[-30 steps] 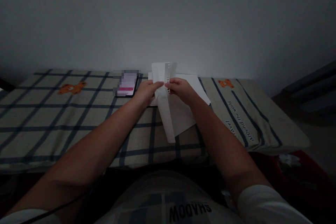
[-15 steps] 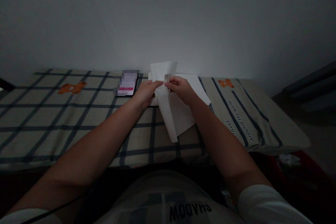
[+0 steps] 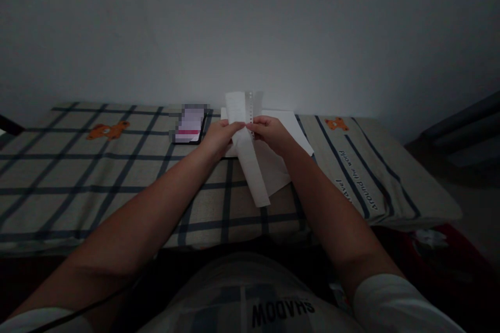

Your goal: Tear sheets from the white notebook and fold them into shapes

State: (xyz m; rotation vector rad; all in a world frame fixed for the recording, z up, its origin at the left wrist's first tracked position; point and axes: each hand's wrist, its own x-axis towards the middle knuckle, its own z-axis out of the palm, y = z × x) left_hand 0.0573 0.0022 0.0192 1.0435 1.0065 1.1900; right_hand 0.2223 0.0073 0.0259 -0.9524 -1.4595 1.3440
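Observation:
A long folded strip of white paper [image 3: 252, 166] with a row of punched holes along its upper edge is held upright above the bed. My left hand [image 3: 219, 137] pinches its left side and my right hand [image 3: 270, 133] pinches its right side, fingertips nearly touching. The strip's lower end hangs toward me over a flat white sheet [image 3: 291, 125] lying on the checked bedcover [image 3: 97, 177]. The room is dim.
A phone [image 3: 189, 125] with a lit screen lies on the bedcover just left of my hands. A pillow [image 3: 371, 171] with blue stripes and lettering lies at the right. A plain wall rises behind the bed. Dark red fabric shows at the lower right.
The top of the paper, spread wide half a second ago, is folded narrow again. The hanging lower end has swung slightly to the right. Both hands stay in place.

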